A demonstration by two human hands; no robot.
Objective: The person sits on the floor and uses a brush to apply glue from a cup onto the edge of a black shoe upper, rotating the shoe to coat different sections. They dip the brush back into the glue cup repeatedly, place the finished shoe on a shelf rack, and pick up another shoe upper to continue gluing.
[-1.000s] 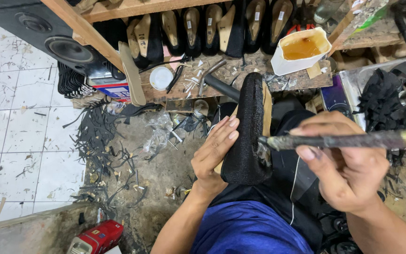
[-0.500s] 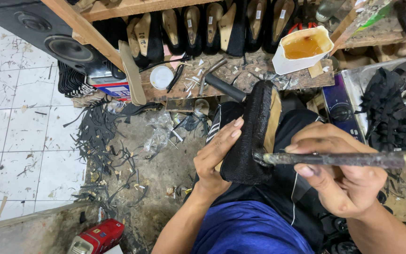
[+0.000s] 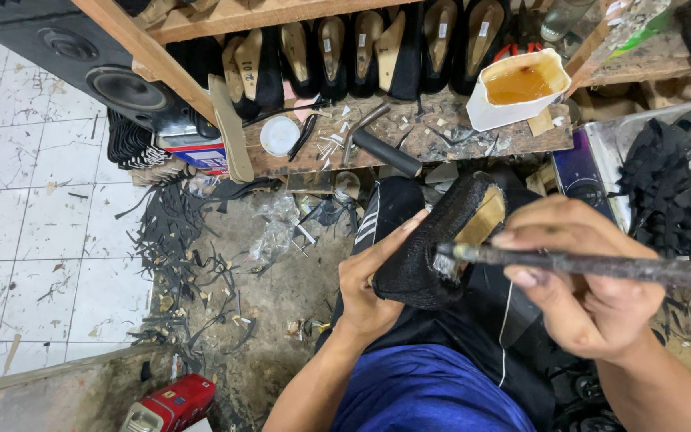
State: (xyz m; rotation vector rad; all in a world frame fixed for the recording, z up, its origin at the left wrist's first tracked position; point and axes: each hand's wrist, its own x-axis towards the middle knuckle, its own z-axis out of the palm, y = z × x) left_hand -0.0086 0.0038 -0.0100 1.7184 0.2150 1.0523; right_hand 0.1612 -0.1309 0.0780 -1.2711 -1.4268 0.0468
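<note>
My left hand (image 3: 371, 282) cups a black shoe upper (image 3: 433, 248) stretched over a tan last, held over my lap with the sole side turned toward my right. My right hand (image 3: 581, 284) grips a long glue-crusted brush (image 3: 585, 265) lying almost level. Its bristle tip touches the lower edge of the shoe upper. A white tub of amber glue (image 3: 517, 86) stands on the low wooden bench (image 3: 441, 140) just beyond the shoe.
Several shoe lasts (image 3: 377, 48) stand in a row under the shelf. A black speaker (image 3: 97, 72) lies at the upper left. Black offcuts litter the dirty floor (image 3: 193, 256). A heap of black pieces (image 3: 665, 192) sits at right, a red can (image 3: 173, 404) at bottom left.
My left hand has tilted the shoe upper over to the right and drawn it lower. The brush has slid left, so that its tip now rests on the shoe's edge.
</note>
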